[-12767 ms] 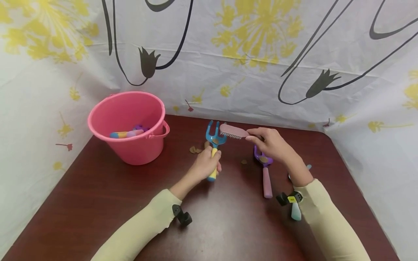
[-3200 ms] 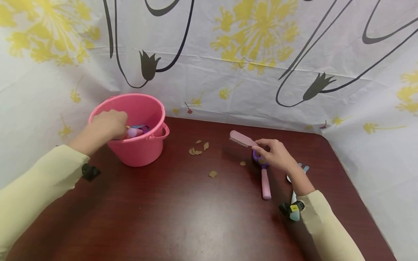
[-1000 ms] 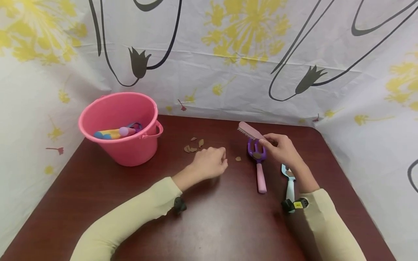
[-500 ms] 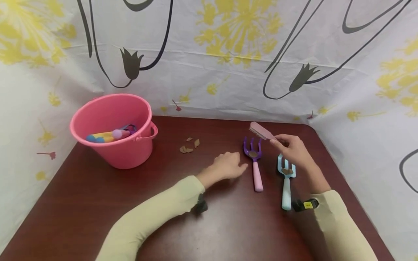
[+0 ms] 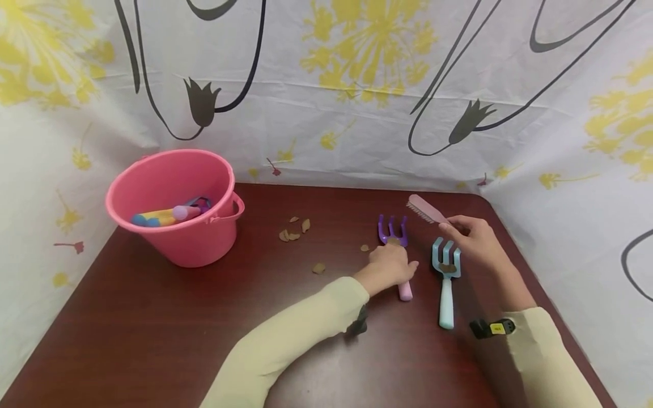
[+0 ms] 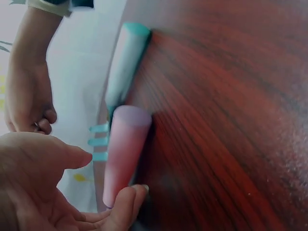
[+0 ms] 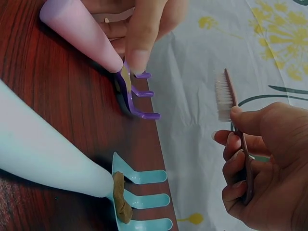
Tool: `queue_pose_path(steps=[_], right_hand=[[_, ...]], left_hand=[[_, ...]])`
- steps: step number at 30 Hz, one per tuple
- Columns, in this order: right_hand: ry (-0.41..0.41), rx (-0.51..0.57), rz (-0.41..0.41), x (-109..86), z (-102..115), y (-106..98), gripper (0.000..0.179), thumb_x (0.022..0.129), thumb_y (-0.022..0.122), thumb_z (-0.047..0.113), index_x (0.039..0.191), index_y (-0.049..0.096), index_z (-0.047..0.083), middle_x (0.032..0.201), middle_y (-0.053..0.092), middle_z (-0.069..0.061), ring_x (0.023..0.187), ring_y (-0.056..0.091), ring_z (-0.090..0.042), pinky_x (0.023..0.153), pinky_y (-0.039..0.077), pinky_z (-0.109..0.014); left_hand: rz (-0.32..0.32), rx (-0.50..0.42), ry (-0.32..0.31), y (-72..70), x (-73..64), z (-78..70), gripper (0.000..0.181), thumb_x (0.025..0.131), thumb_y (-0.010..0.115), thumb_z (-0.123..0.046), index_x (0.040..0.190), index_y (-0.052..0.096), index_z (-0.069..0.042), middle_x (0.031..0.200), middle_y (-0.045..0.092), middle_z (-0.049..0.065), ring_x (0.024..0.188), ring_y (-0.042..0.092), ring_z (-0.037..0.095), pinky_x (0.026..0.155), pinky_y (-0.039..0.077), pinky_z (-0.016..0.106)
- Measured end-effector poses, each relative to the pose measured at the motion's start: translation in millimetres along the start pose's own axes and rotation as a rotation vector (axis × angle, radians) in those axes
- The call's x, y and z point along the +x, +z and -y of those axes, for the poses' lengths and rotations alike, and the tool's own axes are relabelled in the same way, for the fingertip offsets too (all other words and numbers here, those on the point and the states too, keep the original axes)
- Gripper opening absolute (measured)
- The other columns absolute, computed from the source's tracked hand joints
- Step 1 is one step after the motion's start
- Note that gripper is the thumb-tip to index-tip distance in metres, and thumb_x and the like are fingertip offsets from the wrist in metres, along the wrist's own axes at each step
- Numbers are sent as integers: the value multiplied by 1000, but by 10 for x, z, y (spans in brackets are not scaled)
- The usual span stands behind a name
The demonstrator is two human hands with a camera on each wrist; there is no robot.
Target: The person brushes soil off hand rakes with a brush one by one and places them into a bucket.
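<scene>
My left hand (image 5: 389,266) is over the purple hand fork (image 5: 391,231), around its pink handle (image 6: 126,149). In the left wrist view the fingertips reach the handle's side while the thumb stands apart from it. My right hand (image 5: 476,241) holds a pink brush (image 5: 427,208) by its handle, raised above the table with bristles facing down and left in the head view. Beneath it lies a light-blue hand fork (image 5: 446,283) with a brown piece (image 7: 121,197) on its head. Another brown piece on the purple fork is partly hidden by my left hand.
A pink bucket (image 5: 196,246) stands at the back left, with several coloured handles (image 5: 160,217) inside. Several brown flakes (image 5: 292,234) lie right of it, with one flake (image 5: 318,268) nearer the middle. A patterned white cloth (image 5: 326,130) hangs behind the dark-red table (image 5: 168,334).
My left hand came from the bucket across the table to the purple fork; earlier it held a blue-and-yellow fork. My right hand keeps the brush and has shifted right.
</scene>
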State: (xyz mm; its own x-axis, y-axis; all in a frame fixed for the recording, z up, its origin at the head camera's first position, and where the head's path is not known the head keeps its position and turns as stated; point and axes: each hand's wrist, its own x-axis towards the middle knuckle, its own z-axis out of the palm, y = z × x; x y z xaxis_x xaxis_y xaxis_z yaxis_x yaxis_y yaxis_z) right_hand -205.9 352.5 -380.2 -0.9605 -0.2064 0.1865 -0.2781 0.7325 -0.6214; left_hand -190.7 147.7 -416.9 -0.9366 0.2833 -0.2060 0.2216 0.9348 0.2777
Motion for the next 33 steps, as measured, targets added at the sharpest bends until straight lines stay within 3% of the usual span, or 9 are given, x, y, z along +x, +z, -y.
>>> queue_pose_path(steps=[2, 6, 11, 16, 21, 29, 30, 33], right_hand=[[-3, -7, -2, -8, -1, -1, 30, 102, 64, 21, 118, 67, -4, 78, 70, -9, 58, 64, -18, 53, 53, -34], [-11, -16, -9, -22, -4, -9, 29, 102, 64, 20, 117, 67, -4, 78, 70, -8, 57, 64, -17, 53, 51, -31], [-2, 24, 8, -33, 9, -2, 33, 103, 63, 25, 119, 66, -4, 76, 70, -9, 54, 63, -20, 52, 51, -33], [5, 55, 24, -39, 28, 30, 35, 103, 63, 26, 120, 65, -4, 76, 70, -9, 53, 63, -21, 50, 52, -36], [-2, 50, 27, -54, 57, 45, 34, 102, 64, 25, 119, 65, -5, 76, 69, -9, 54, 62, -21, 49, 51, -35], [-6, 42, 28, -58, 85, 56, 34, 102, 64, 26, 119, 65, -4, 79, 69, -9, 54, 62, -20, 49, 50, -34], [-6, 38, 25, -57, 87, 58, 34, 102, 64, 26, 119, 66, -4, 79, 69, -9, 55, 61, -19, 49, 50, -34], [-2, 29, 18, -57, 90, 61, 33, 102, 65, 26, 119, 66, -3, 78, 68, -9, 55, 61, -19, 48, 49, -33]], left_hand=[[2, 18, -30, 19, 28, -26, 49, 98, 52, -61, 113, 72, -20, 120, 61, -3, 99, 66, 20, 71, 53, 34], [20, 53, -89, 74, 84, -108, 51, 97, 52, -63, 120, 70, -20, 122, 60, -6, 101, 66, 18, 71, 53, 32], [38, 84, -137, 136, 162, -195, 45, 97, 56, -60, 115, 73, -22, 113, 63, -5, 91, 67, 15, 60, 53, 31], [52, 33, -176, 161, 240, -173, 32, 91, 68, -47, 103, 71, -18, 103, 69, -3, 83, 67, 15, 55, 53, 33], [50, -13, -157, 154, 238, -112, 25, 88, 71, -44, 93, 71, -19, 99, 70, -4, 78, 66, 14, 56, 52, 33], [4, -65, -79, 30, 109, -1, 24, 93, 66, -40, 85, 71, -17, 92, 68, -1, 72, 63, 17, 53, 50, 33], [-7, -72, -70, 11, 97, 12, 24, 93, 66, -40, 84, 70, -17, 93, 68, 0, 74, 63, 17, 55, 50, 33], [-27, -88, -53, -40, 81, 42, 24, 93, 66, -40, 85, 70, -17, 96, 69, 0, 81, 66, 21, 78, 54, 42]])
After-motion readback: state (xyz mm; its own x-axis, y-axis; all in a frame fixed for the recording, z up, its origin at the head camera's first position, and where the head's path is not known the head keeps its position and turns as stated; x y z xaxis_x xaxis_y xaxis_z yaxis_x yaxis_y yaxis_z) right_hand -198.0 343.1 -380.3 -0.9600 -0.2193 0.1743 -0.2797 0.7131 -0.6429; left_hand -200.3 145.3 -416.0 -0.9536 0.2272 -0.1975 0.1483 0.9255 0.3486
